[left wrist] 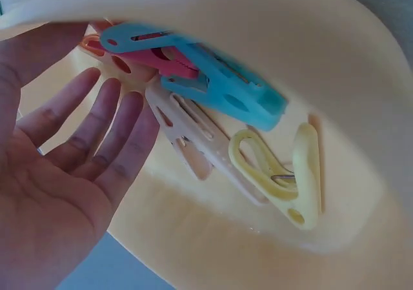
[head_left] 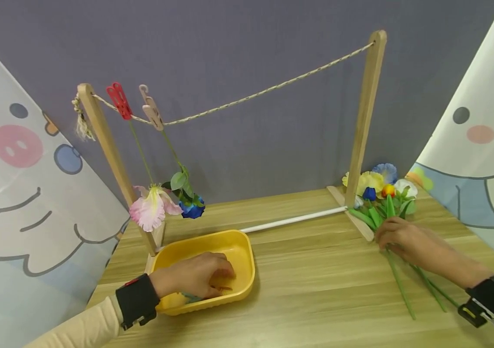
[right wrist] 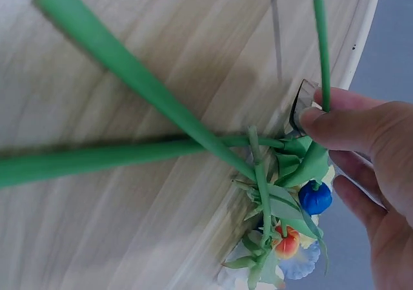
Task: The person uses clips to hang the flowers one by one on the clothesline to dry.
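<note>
My left hand (head_left: pixel 199 280) reaches down into a yellow tray (head_left: pixel 247 251) at the front left of the table. In the left wrist view its fingers (left wrist: pixel 97 128) are straight and spread, with nothing held, their tips beside a pale clothes peg (left wrist: pixel 200 138). A blue peg (left wrist: pixel 219 77), a pink peg (left wrist: pixel 151 57) and a yellow peg (left wrist: pixel 290 174) also lie in the tray (left wrist: pixel 361 77). On the right, my right hand (head_left: pixel 403 239) rests on a bunch of artificial flowers (head_left: pixel 379 186). Its thumb (right wrist: pixel 322 119) and fingers pinch one thin green stem (right wrist: pixel 319 38).
A wooden rack (head_left: pixel 366 121) with a rope (head_left: pixel 251 96) stands at the back. A red peg (head_left: pixel 119 100) and a beige peg (head_left: pixel 152 110) hold a pink flower (head_left: pixel 148 208) and a blue flower (head_left: pixel 192 207) upside down. Loose stems (head_left: pixel 399 285) lie across the wooden table (head_left: pixel 316 299).
</note>
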`<state>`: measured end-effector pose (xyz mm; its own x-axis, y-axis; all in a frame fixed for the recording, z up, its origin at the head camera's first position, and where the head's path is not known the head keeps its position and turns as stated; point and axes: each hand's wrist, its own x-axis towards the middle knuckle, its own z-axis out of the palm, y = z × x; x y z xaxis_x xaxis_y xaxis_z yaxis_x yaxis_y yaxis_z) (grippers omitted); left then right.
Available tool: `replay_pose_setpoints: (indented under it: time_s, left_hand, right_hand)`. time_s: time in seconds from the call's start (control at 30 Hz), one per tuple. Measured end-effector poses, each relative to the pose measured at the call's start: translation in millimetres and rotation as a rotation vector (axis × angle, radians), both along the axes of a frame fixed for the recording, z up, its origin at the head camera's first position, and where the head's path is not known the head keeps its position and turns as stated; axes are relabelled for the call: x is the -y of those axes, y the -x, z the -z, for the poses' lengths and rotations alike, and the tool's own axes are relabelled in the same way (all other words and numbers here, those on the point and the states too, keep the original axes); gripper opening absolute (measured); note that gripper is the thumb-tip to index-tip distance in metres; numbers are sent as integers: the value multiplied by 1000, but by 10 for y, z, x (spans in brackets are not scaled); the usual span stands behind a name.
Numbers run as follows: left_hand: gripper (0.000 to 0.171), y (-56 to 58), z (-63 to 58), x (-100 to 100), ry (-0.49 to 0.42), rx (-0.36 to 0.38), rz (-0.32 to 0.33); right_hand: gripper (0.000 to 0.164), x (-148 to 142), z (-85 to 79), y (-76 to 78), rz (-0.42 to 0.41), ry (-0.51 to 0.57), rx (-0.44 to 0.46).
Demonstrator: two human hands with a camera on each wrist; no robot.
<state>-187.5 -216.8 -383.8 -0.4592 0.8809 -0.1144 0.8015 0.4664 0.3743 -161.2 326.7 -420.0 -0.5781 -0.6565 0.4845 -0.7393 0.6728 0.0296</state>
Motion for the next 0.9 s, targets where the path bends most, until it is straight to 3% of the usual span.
replay_pose_setpoints:
  time_s: [0.3,0.4,0.53,0.9]
  left_hand:
    - [21,-62,-22,-104,45,-72,60]
    - [14,-72,-6,-123,23,-104,95]
    - [10,-78,14,-127,2,-133,105]
    - [24,-79,41,-136,65,-195,9]
  right_hand:
    - [44,26,-36,12,22,-32,-73]
    - [10,57,-65,23,0,-25,-102]
    - [57,132,-119,46,-44,-4,-154]
    - [58,339,-291,30,-60,26,-201]
